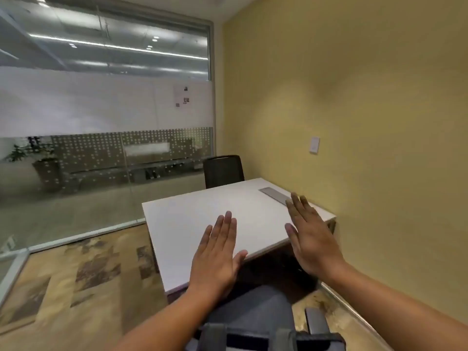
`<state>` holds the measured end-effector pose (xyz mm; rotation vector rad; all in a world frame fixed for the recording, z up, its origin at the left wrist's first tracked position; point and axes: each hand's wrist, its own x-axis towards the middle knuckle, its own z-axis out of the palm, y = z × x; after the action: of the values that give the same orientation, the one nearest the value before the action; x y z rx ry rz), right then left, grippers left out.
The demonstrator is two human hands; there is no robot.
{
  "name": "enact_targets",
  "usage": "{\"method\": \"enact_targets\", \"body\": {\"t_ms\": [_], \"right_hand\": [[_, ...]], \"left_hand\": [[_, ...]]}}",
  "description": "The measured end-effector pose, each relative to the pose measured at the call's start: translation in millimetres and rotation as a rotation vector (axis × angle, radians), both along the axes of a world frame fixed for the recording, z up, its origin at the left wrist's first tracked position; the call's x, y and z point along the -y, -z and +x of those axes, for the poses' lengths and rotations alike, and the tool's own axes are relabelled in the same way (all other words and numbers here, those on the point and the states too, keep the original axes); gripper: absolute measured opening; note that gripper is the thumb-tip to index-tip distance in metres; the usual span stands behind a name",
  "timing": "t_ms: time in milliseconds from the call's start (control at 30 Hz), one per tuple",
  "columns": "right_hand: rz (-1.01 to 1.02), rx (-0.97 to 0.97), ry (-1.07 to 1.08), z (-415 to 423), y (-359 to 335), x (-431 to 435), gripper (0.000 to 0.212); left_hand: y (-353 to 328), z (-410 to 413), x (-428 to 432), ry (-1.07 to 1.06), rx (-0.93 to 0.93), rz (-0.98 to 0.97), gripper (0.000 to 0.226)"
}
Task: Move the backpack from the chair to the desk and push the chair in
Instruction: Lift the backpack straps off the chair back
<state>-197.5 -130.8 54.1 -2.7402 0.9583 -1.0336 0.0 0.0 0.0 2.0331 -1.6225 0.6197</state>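
A white desk [192, 224] stands against the yellow wall, its top bare. In front of it, at the bottom of the view, is a chair [253, 307] with a grey-blue seat, pulled out from the desk. A dark grey backpack [255, 336] with padded straps lies at the bottom edge, partly cut off by the frame. My left hand [217, 257] is held flat above the desk's near edge, fingers together and holding nothing. My right hand [310, 236] is raised to its right, palm down, fingers slightly spread and empty.
A second black chair [222, 171] stands at the desk's far end. A grey cable cover [274, 195] is set into the desk by the wall. A glass partition [101, 148] runs along the left. Patterned carpet [76, 274] covers the floor to the left.
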Motion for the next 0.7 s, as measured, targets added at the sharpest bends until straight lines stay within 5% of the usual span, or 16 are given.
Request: {"method": "enact_targets", "body": {"t_ms": [333,433,700], "right_hand": [[0.316,-0.194,-0.026,-23.4,166.7,-63.5,0.056],[0.409,-0.293,0.035,-30.1,207.0,-82.8,0.056],[0.291,-0.409,0.209,-27.1,228.4,-88.5,0.059]], "left_hand": [[140.2,-20.0,-55.9,0.09,-0.248,0.378,0.066],[163.6,-30.8,-64.6,0.058,-0.195,0.51,0.06],[165.1,-34.9,-65.9,0.033,-0.163,0.479,0.051]]}}
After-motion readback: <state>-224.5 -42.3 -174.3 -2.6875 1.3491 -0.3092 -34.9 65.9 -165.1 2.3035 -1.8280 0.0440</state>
